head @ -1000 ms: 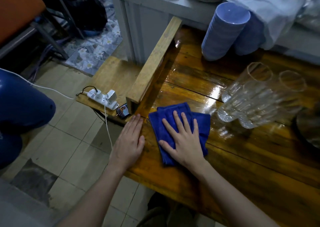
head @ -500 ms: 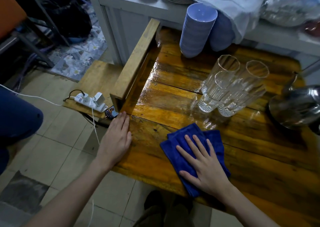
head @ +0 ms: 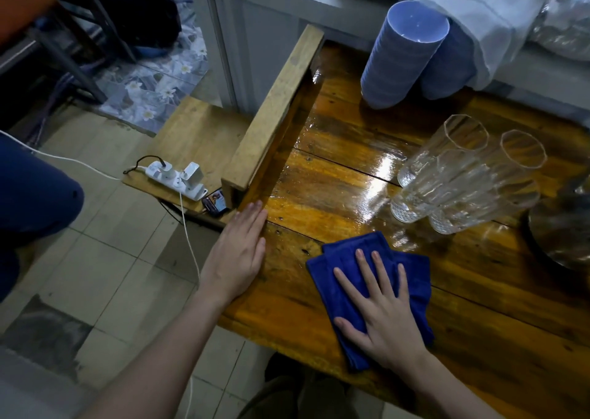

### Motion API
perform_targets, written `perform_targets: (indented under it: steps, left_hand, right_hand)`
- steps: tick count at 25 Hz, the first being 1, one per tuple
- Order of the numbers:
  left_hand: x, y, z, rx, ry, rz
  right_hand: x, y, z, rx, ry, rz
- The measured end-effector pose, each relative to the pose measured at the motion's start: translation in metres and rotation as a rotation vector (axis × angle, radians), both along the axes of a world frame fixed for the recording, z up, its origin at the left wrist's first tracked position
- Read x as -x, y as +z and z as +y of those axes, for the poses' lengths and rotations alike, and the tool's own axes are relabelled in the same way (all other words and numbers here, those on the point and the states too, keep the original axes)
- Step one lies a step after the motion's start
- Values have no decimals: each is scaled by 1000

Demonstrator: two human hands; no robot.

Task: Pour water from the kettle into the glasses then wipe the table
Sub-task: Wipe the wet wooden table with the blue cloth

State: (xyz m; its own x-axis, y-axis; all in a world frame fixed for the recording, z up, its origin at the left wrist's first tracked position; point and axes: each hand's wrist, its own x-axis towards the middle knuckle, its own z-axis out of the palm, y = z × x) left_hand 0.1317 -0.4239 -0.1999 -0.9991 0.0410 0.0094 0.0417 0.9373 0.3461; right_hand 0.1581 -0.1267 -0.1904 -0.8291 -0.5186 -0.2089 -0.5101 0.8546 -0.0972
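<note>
A folded blue cloth (head: 343,260) lies flat on the wet wooden table (head: 335,176) near its front edge. My right hand (head: 381,310) presses down on the cloth with its fingers spread. My left hand (head: 238,252) rests flat on the table's left edge, fingers together, holding nothing. Three tall clear glasses (head: 459,176) stand close together to the right of the middle, just beyond the cloth. The steel kettle (head: 562,230) shows only in part at the right edge.
Two stacks of blue bowls (head: 402,54) stand at the back by a grey counter (head: 287,13). A raised wooden rail (head: 274,112) runs along the table's left side. A white power strip (head: 174,176) sits on a low shelf; a person's knee (head: 32,188) is at the left.
My right hand slid the blue cloth from the table's left side rightward and toward the front edge, in front of the glasses. My left hand stayed on the left edge.
</note>
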Motion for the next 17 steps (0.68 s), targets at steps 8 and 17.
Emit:
perform_targets:
  steps: [8, 17]
  left_hand:
    - [0, -3, -2, -95, 103, -9]
    - [1, -3, -2, -69, 66, -33]
  right_hand:
    - [48, -4, -88, 50, -29, 2]
    - [166, -21, -132, 95, -135, 72]
